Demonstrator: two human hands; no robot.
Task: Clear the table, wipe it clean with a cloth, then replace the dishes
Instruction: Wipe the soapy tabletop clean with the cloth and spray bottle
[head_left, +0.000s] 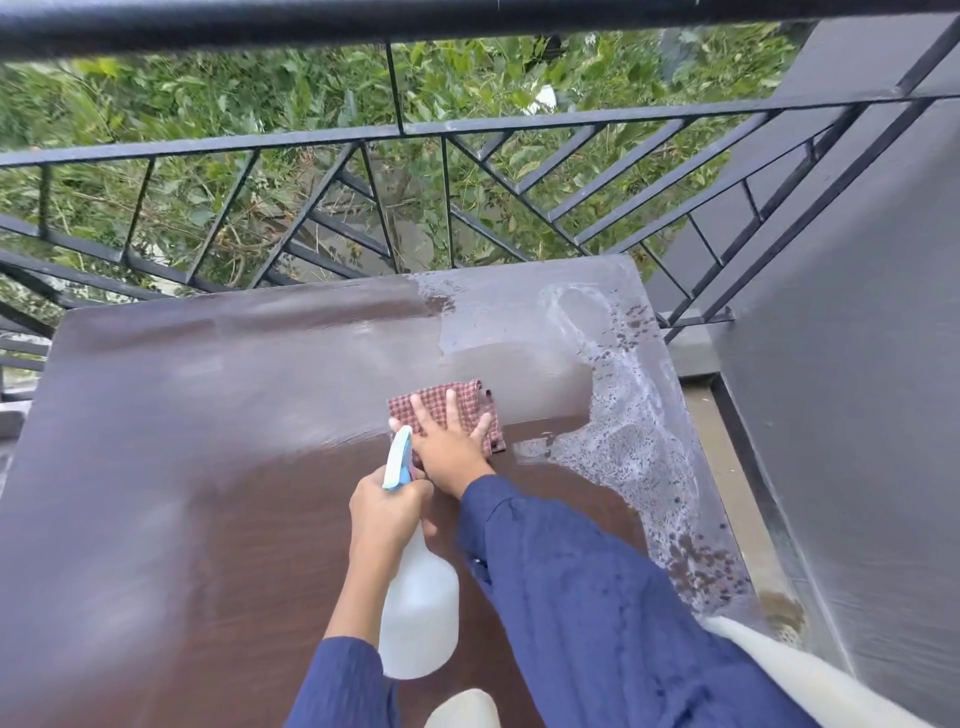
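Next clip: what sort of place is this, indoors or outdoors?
Most likely an outdoor balcony or raised terrace. A black metal railing runs just behind the brown table, green foliage shows through and below its bars, and a grey wall closes the right side.

A home balcony: black metal railing (467, 130), greenery (208, 104) beyond, wooden table (208, 467)

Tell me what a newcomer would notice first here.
The right hand lies flat on a checked cloth mid-table, with the left hand gripping a spray bottle just beside it. A band of white foam, not yet wiped, runs along the right edge of the table.
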